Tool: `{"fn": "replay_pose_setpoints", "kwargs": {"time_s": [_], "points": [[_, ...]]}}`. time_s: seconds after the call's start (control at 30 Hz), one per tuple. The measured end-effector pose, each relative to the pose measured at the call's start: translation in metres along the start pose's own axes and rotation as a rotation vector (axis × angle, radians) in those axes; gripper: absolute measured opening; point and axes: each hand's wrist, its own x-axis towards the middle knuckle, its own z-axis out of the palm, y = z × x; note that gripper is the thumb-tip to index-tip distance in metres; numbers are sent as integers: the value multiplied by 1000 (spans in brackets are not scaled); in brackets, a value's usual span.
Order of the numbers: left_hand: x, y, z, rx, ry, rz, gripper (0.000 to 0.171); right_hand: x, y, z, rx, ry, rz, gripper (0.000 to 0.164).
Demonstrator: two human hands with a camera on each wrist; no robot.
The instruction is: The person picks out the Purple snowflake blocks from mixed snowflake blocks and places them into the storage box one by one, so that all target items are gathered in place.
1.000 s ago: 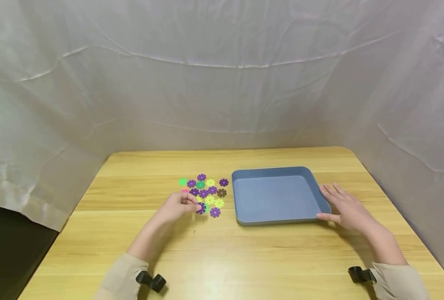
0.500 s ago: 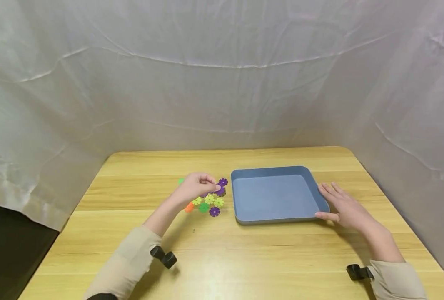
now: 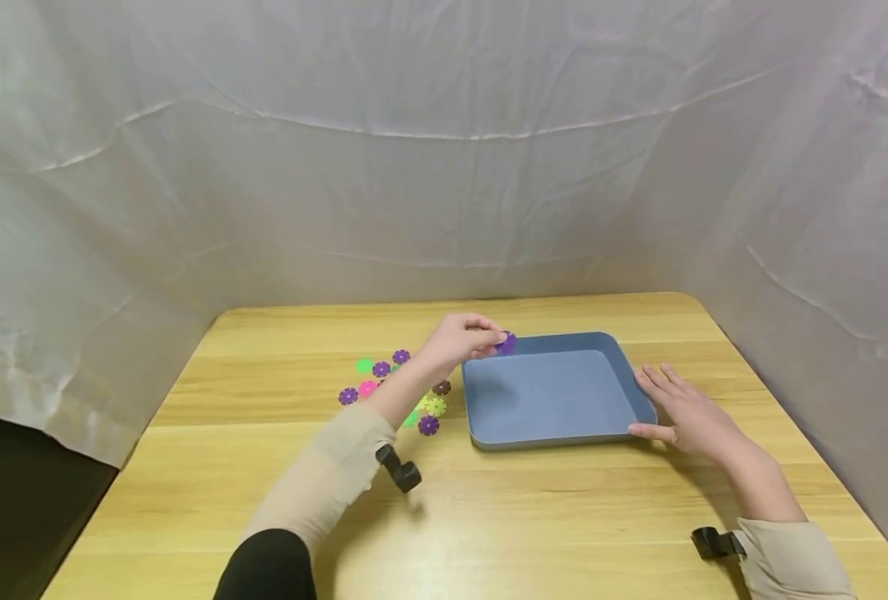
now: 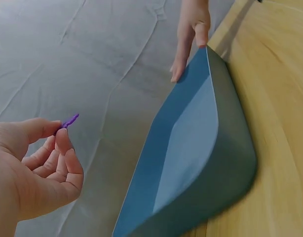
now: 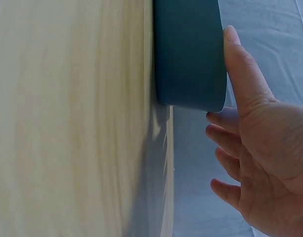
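Note:
My left hand (image 3: 461, 340) pinches a purple snowflake disc (image 3: 507, 342) between thumb and fingertips, above the back left corner of the blue-grey tray (image 3: 564, 396). In the left wrist view the disc (image 4: 69, 121) shows edge-on, and the other fingers curl loosely below it. My right hand (image 3: 690, 418) rests at the tray's front right corner with its fingers spread. In the right wrist view the thumb (image 5: 247, 74) lies against the rim, while the fingers extend beside the outer wall. The tray's inside has no discs showing in it.
Left of the tray lie several loose discs, such as a pink one (image 3: 367, 388), a green one (image 3: 365, 366) and a purple one (image 3: 429, 425). My left forearm covers part of this group. Pale cloth (image 3: 444, 183) hangs behind the wooden table (image 3: 534, 517).
With the purple disc pinched, my left hand has moved right and away from me, from the loose discs to over the tray's back left corner. The right hand has stayed at the tray.

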Motion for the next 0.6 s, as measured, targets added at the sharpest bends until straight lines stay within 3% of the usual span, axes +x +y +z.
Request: {"fn": "replay_pose_setpoints", "kwargs": {"time_s": [0.27, 0.43, 0.6], "points": [[33, -2, 41, -181, 6, -29, 21, -1, -2, 4, 4, 11, -3, 94], [48, -11, 65, -278, 19, -93, 15, 0, -3, 7, 9, 23, -10, 94], [60, -21, 85, -338, -22, -158, 7, 2, -3, 8, 11, 29, -8, 93]]}}
